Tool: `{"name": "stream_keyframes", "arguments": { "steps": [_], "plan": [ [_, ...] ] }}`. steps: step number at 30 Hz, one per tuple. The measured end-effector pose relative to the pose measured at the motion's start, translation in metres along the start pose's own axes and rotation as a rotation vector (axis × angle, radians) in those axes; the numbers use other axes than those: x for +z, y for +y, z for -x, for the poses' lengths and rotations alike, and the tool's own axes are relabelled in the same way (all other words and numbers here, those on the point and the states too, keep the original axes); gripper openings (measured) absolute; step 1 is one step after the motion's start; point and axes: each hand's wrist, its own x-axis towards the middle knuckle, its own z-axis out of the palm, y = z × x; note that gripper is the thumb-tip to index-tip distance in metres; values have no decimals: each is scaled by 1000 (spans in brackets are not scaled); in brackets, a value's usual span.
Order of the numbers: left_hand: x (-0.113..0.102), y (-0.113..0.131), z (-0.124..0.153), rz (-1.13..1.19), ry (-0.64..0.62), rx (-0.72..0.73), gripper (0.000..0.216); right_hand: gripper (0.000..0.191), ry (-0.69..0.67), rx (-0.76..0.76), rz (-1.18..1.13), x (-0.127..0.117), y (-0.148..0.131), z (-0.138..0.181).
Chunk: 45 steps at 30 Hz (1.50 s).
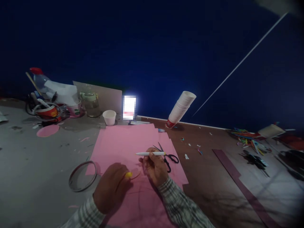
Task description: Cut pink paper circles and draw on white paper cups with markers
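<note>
My right hand [155,167] is closed round a white pen [150,154] that lies level, its tip pointing left, above a stack of pink paper sheets [123,142]. My left hand [113,186] rests knuckles-up on the pink paper with fingers curled; a small yellow piece [128,174] shows at its fingertips, probably the pen's cap. Black-handled scissors [169,157] lie on the paper just right of my right hand. A thin curved line is drawn on the sheet between my hands.
A metal ring [82,176] lies left of the paper. At the back stand a small white cup [109,117], a glass jar [91,104], a leaning stack of paper cups [180,109] and cluttered containers [48,110]. Paper scraps [249,139] lie at right, a dark strip [237,179] nearer.
</note>
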Motion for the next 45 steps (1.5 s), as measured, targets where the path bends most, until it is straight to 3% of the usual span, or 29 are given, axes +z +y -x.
{"name": "stream_keyframes", "arguments": {
  "steps": [4, 9, 17, 25, 45],
  "plan": [
    [-2, -4, 27, -111, -198, 98, 14, 25, -38, -37, 45, -2, 3, 2],
    [12, -13, 46, -210, -300, 126, 12, 27, -64, -88, 123, -6, 17, 2],
    [12, -15, 45, -236, -336, 137, 13, 26, -24, -89, 450, -18, 37, 3],
    [12, -14, 46, -233, -379, 110, 12, 27, -28, -201, 697, -20, 38, 2],
    [11, -13, 48, -269, -346, 173, 13, 25, -79, -214, 868, -12, 29, 6]
  ]
}}
